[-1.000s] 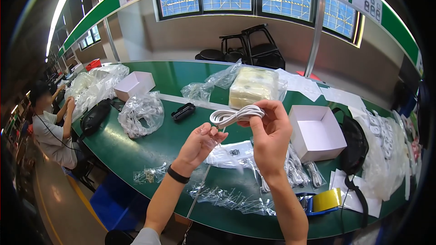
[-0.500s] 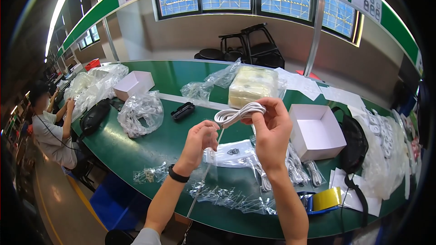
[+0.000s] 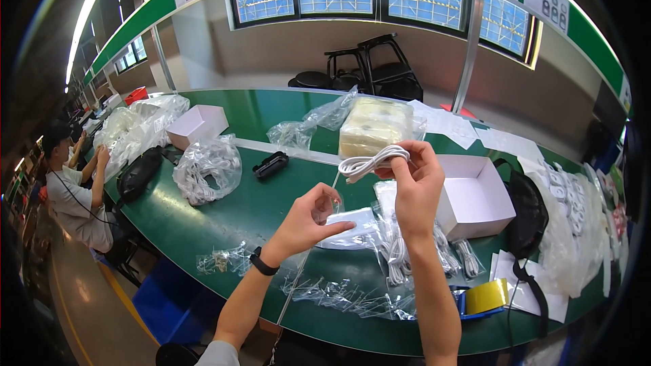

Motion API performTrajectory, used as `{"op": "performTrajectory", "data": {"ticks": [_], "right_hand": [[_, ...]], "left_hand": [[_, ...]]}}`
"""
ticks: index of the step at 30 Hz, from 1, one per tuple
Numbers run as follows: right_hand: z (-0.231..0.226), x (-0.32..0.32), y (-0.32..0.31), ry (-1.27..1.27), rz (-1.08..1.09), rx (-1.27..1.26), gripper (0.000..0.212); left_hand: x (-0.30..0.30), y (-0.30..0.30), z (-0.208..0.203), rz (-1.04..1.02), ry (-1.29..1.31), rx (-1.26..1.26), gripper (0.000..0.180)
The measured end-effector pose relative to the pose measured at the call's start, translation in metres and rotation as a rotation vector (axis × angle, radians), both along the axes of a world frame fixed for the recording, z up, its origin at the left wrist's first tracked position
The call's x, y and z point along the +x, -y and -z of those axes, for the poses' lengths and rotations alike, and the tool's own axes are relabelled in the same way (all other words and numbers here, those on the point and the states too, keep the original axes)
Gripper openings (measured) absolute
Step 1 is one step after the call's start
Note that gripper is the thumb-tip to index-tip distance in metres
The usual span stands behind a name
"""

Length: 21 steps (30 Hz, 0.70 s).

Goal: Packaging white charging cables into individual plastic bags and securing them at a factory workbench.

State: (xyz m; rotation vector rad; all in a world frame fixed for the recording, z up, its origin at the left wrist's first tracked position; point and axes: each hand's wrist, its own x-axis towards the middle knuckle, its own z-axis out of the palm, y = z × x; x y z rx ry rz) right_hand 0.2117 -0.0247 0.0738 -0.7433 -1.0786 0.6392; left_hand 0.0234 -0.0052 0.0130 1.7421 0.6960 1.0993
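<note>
My right hand [image 3: 418, 186] pinches a coiled white cable [image 3: 369, 163] between thumb and fingers, holding it above the table. Lower and to the left, my left hand [image 3: 308, 220] is off the cable, its thumb stretched out and its fingers curled apart from it. Something clear shows by its fingertips, too faint to make out. Beneath my hands lies a stack of flat clear plastic bags [image 3: 356, 230]. Bagged white cables [image 3: 395, 257] lie beside it, under my right forearm. Thin clear strips or ties [image 3: 352, 300] are strewn near the front edge.
An open white box [image 3: 478, 196] stands right of my right hand, with a black pouch [image 3: 529, 213] beyond. A yellow tape roll [image 3: 487, 296] sits near the front. Behind are a wrapped yellowish stack [image 3: 375, 125] and a black object [image 3: 271, 165]. Another person [image 3: 74, 190] works far left.
My left hand has drawn away from the cable, down and to the right, and its thumb has spread. My right hand has carried the coiled cable slightly right.
</note>
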Motion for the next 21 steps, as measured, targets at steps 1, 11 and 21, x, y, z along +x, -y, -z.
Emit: {"op": "performTrajectory", "data": {"ticks": [1,11,21], "right_hand": [[-0.001,0.001,0.0,0.003,-0.039,0.008,0.012],[-0.001,0.002,0.005,0.36,-0.22,-0.083,0.013],[0.007,-0.006,0.005,0.672,-0.212,-0.047,0.013]], "left_hand": [[0.0,0.001,0.0,-0.062,-0.102,0.084,0.038],[-0.002,-0.002,0.008,-0.09,-0.175,0.076,0.033],[0.002,-0.004,0.013,-0.029,-0.229,0.06,0.038]]}}
